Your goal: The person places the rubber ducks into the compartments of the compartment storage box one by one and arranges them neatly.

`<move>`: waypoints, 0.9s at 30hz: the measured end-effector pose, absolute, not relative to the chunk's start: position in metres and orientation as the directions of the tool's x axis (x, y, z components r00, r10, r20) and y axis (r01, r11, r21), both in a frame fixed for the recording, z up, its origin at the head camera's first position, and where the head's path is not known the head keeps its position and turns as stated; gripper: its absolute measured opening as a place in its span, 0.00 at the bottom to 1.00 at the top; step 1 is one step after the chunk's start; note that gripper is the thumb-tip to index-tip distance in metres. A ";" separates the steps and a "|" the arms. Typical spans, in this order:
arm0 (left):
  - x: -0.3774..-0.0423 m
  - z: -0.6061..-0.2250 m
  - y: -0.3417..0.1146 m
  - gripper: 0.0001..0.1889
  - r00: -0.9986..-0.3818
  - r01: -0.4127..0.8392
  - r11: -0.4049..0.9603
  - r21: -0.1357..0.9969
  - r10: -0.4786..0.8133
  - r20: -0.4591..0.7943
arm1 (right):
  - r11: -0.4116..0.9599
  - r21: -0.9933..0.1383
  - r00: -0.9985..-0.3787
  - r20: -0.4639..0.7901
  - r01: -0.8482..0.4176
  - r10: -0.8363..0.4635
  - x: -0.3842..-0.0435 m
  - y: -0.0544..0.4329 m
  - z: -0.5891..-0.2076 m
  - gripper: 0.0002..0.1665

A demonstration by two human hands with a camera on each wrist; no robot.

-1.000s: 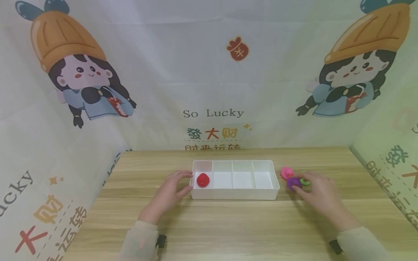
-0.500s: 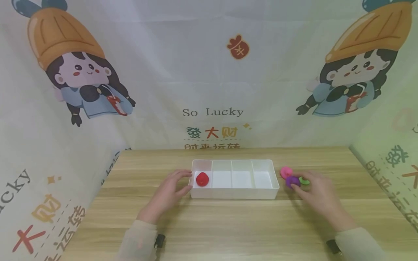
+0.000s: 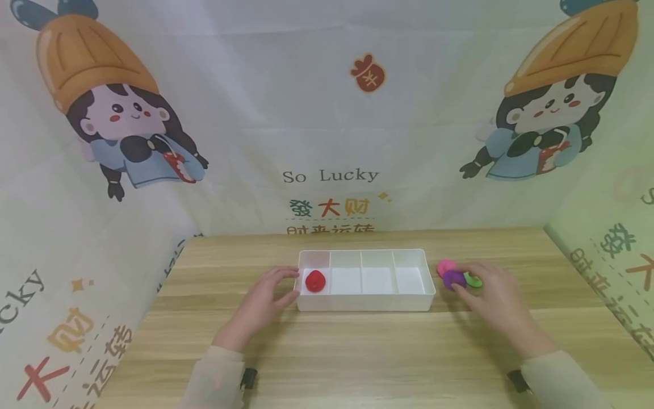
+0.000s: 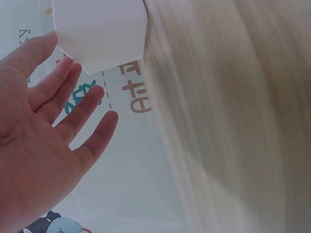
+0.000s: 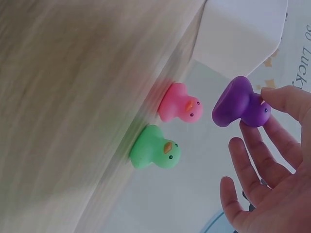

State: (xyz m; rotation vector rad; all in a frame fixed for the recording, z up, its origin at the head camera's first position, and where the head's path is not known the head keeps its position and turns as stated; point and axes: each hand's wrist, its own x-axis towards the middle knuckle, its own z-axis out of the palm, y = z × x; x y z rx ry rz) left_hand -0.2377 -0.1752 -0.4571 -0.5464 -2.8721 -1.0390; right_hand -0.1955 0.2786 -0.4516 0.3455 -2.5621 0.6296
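With the thumb and fingertips of my right hand [image 3: 493, 292] I pinch a purple rubber duck [image 5: 240, 104] by its head, off the table. A pink rubber duck [image 5: 180, 103] and a green rubber duck [image 5: 154, 149] stand on the table beneath it, just right of a white divided box [image 3: 365, 303]. In the box's leftmost compartment lies a red duck-like toy [image 3: 315, 281]. My left hand [image 4: 48, 111] touches the left end of the box with thumb and fingertips, its other fingers spread and fairly straight.
The box has several compartments in a row, split by thin upright walls. Wood-grain table [image 3: 357, 358] surface stretches in front of it. Printed cloth [image 3: 327, 130] hangs behind the table and along both sides.
My right hand has raised the purple duck off the table and moved it slightly left. My left hand stays at the end of the box. The head view has shifted a little.
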 end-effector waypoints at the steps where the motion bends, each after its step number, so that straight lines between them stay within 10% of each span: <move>1: -0.238 -0.457 -0.175 0.24 -0.937 0.341 0.715 0.611 0.314 0.155 | 0.861 -0.372 -0.855 0.502 -0.347 -0.127 -0.196 0.278 -0.451 0.20; 27: -0.236 -0.456 -0.176 0.23 -0.938 0.337 0.715 0.612 0.311 0.152 | 0.849 -0.378 -0.842 0.523 -0.368 -0.133 -0.201 0.265 -0.441 0.18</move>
